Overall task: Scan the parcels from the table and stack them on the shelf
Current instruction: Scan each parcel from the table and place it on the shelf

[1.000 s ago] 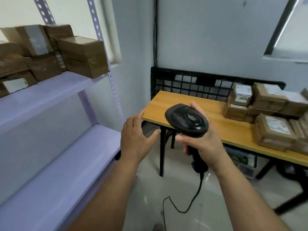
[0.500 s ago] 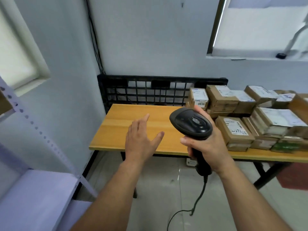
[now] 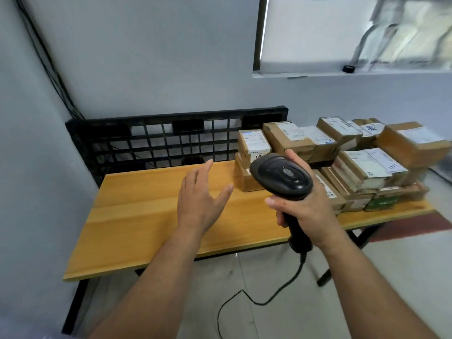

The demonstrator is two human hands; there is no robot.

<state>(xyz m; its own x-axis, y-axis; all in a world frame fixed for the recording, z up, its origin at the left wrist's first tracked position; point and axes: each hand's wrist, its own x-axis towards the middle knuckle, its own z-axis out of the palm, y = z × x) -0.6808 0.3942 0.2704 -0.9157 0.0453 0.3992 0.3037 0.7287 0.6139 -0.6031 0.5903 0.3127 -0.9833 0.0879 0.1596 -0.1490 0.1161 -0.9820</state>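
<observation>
Left hand: released, fingers straight and spread, palm down, held above the bare left half of the tabletop. Holds nothing.

Right hand: clenched round the grip of a black barcode scanner, head up, thumb on the near side of the handle. The scanner cable drops from the handle and loops over the tiled floor.

Parcels: brown cardboard boxes with white labels, crowded on the right half of the tabletop, two and three high, touching one another. The leftmost stack is a small labelled box on a plain box; it sits just right of the left hand. The scanner head covers part of this stack in the view, and the right hand hides a front-row parcel behind it.

Around: a black plastic grid pallet stands on edge between the tabletop's back and the wall. Dark cables run down the wall corner. A small black object lies on the window sill. A red mat lies on the floor at right, beyond the black table legs.
</observation>
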